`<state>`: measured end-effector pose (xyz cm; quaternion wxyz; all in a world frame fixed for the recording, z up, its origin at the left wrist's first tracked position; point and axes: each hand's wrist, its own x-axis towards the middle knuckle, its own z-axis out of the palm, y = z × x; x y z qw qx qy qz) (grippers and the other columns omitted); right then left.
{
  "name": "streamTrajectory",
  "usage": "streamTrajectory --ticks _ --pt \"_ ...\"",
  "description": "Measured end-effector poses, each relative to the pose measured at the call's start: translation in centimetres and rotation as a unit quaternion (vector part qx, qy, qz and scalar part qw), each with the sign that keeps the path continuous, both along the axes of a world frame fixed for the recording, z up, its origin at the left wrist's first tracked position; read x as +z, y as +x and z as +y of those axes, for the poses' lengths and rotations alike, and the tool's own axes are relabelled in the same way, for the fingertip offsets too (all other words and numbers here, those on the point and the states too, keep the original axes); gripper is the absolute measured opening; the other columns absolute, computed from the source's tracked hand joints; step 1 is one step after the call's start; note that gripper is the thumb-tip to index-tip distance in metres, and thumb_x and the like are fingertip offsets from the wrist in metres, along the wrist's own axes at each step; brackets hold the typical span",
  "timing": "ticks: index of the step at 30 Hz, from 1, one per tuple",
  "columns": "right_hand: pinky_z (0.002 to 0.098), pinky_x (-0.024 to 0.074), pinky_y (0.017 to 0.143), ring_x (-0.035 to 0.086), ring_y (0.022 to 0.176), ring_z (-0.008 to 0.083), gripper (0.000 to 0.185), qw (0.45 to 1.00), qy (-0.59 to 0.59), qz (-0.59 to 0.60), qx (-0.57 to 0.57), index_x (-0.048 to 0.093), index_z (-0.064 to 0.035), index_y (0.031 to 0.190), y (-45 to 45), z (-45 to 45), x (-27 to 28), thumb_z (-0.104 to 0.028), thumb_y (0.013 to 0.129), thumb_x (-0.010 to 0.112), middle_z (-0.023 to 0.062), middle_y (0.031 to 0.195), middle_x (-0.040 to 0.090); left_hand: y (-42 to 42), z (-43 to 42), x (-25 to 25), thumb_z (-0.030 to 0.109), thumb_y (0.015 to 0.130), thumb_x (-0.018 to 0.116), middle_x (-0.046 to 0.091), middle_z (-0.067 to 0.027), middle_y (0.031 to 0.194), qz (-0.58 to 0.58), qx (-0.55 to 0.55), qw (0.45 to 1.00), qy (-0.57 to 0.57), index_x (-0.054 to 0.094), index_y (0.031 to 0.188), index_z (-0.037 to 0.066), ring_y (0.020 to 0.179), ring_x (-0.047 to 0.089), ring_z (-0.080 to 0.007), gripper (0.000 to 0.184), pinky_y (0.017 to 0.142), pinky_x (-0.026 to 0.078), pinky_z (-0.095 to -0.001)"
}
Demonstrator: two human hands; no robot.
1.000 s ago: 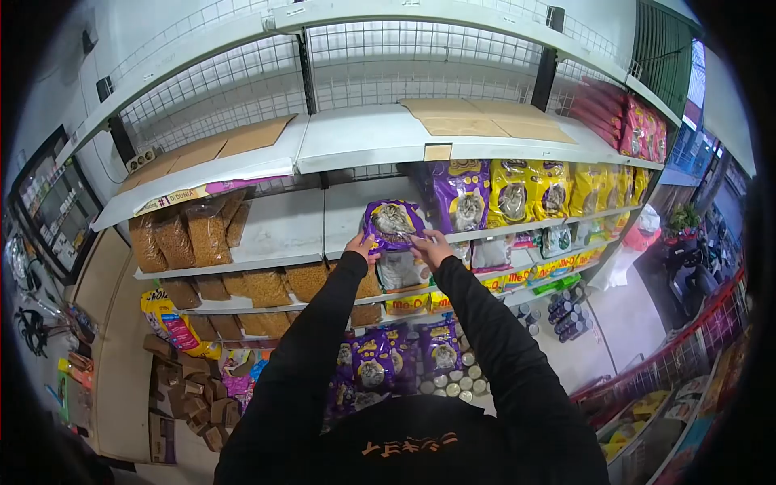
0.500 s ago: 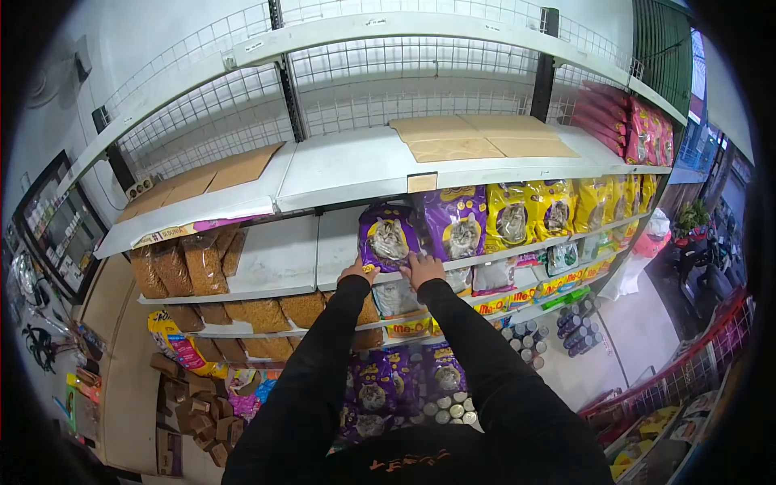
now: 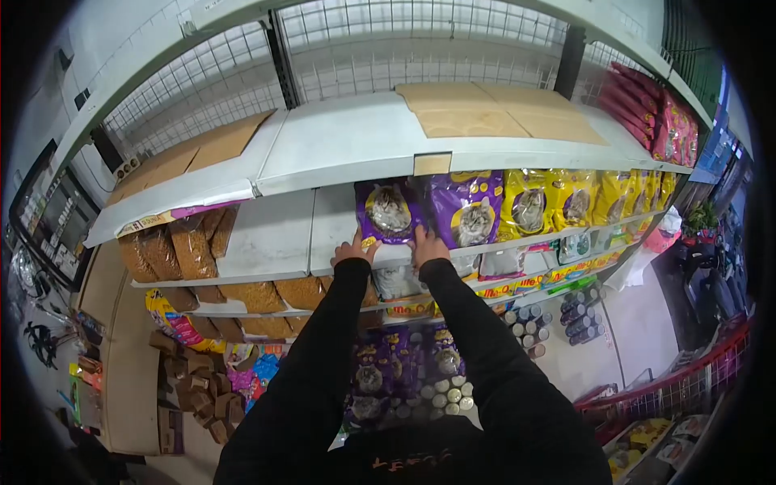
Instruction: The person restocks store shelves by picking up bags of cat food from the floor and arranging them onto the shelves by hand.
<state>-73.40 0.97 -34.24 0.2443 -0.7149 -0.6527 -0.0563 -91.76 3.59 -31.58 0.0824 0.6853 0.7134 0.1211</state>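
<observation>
A purple bag with a cat picture (image 3: pixel 388 212) stands upright on the middle shelf, beside another purple cat bag (image 3: pixel 471 212). My left hand (image 3: pixel 354 250) is at its lower left corner, fingers apart, resting by the shelf edge. At its lower right corner is my right hand (image 3: pixel 427 246), with fingers spread and touching the bag's side. Neither hand is wrapped round the bag. Yellow bags (image 3: pixel 528 204) continue the row to the right.
Brown kibble bags (image 3: pixel 192 246) stand on the left of the shelf. Cardboard sheets (image 3: pixel 497 113) lie on the upper shelf (image 3: pixel 339 141). Below are more purple bags (image 3: pixel 368 378) and cans (image 3: pixel 453 396). A red cart or rack (image 3: pixel 687 376) is at the right.
The purple bag, earlier tilted in my hands in front of the shelf, now stands upright on it, beside the other purple bag. My hands have loosened and moved to its lower corners.
</observation>
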Motion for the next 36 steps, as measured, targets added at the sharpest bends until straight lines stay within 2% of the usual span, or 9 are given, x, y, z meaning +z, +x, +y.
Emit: streamTrajectory --ticks 2,4,10,18,21,26,29,32,36 --pt "0.0435 0.0492 0.060 0.059 0.074 0.0371 0.044 1.000 -0.010 -0.008 0.002 0.041 -0.0080 0.113 0.0 0.3 -0.8 -0.036 0.082 0.055 0.0199 0.100 0.055 -0.1 0.1 -0.7 0.067 0.076 0.045 0.058 -0.0140 0.101 -0.001 0.001 1.000 0.003 0.036 0.131 0.026 0.097 0.054 -0.0312 0.069 0.082 0.043 -0.0466" --pt "0.0439 0.0487 0.056 0.057 0.068 0.0340 0.037 0.998 0.064 -0.022 -0.018 0.043 -0.0104 0.103 0.0 0.4 -1.1 -0.036 0.080 0.057 0.0166 0.087 0.053 -0.2 0.8 -1.8 0.065 0.078 0.044 0.057 -0.0139 0.102 -0.010 0.002 0.999 0.041 0.037 0.130 0.026 0.099 0.053 -0.0297 0.065 0.081 0.042 -0.0453" --pt "0.0448 0.0487 0.058 0.058 0.069 0.0362 0.034 0.999 0.003 -0.034 0.018 0.045 -0.0116 0.108 0.2 0.0 0.0 -0.033 0.083 0.053 0.0184 0.090 0.055 -0.2 0.9 -1.9 0.057 0.084 0.040 0.058 -0.0141 0.101 -0.003 0.012 0.999 0.047 0.035 0.131 0.027 0.096 0.055 -0.0302 0.056 0.081 0.043 -0.0459" --pt "0.0435 0.0495 0.059 0.058 0.071 0.0347 0.032 0.996 -0.041 -0.079 0.018 0.048 -0.0152 0.114 0.2 -0.2 0.2 -0.029 0.085 0.047 0.0185 0.090 0.053 -0.5 2.3 -0.3 0.055 0.087 0.036 0.058 -0.0127 0.105 0.034 -0.026 0.998 -0.054 0.028 0.135 0.030 0.097 0.056 -0.0316 0.055 0.082 0.043 -0.0471" --pt "0.0430 0.0498 0.061 0.057 0.075 0.0330 0.035 0.995 -0.046 -0.084 0.000 0.050 -0.0162 0.118 -0.1 0.2 0.3 -0.029 0.085 0.047 0.0180 0.089 0.052 -0.6 2.8 0.5 0.057 0.086 0.034 0.056 -0.0137 0.108 -0.010 -0.021 0.993 -0.119 0.024 0.137 0.031 0.097 0.056 -0.0314 0.058 0.081 0.044 -0.0458" --pt "0.0401 0.0505 0.064 0.057 0.077 0.0323 0.042 0.990 -0.069 -0.126 -0.003 0.049 -0.0097 0.122 -0.4 0.6 -0.4 -0.025 0.083 0.047 0.0190 0.093 0.054 -0.6 2.5 -0.2 0.048 0.089 0.039 0.054 -0.0116 0.109 -0.051 0.018 0.996 -0.065 0.026 0.137 0.029 0.089 0.059 -0.0285 0.054 0.073 0.047 -0.0433" --pt "0.0395 0.0505 0.065 0.057 0.078 0.0323 0.041 0.988 -0.072 -0.137 -0.008 0.052 -0.0019 0.115 -0.2 0.8 -0.7 -0.026 0.082 0.047 0.0197 0.094 0.055 -1.0 2.1 -1.0 0.037 0.089 0.043 0.054 -0.0133 0.102 -0.082 -0.063 0.990 0.093 0.020 0.138 0.034 0.089 0.057 -0.0300 0.053 0.076 0.047 -0.0423" --pt "0.0386 0.0504 0.066 0.057 0.080 0.0316 0.040 0.985 -0.085 -0.146 0.017 0.055 0.0040 0.105 0.2 1.0 -1.2 -0.029 0.083 0.046 0.0206 0.091 0.057 -1.3 2.8 -1.9 0.031 0.089 0.045 0.052 -0.0122 0.101 -0.052 -0.091 0.991 0.088 0.018 0.139 0.034 0.087 0.058 -0.0293 0.056 0.074 0.047 -0.0424" --pt "0.0379 0.0501 0.068 0.058 0.082 0.0307 0.041 0.988 -0.106 -0.106 0.026 0.058 0.0043 0.095 -0.1 0.4 -0.1 -0.033 0.086 0.042 0.0202 0.088 0.059 -1.1 3.5 -1.8 0.029 0.089 0.045 0.050 -0.0108 0.102 -0.016 -0.115 0.991 0.065 0.013 0.140 0.035 0.085 0.058 -0.0283 0.060 0.074 0.047 -0.0421"
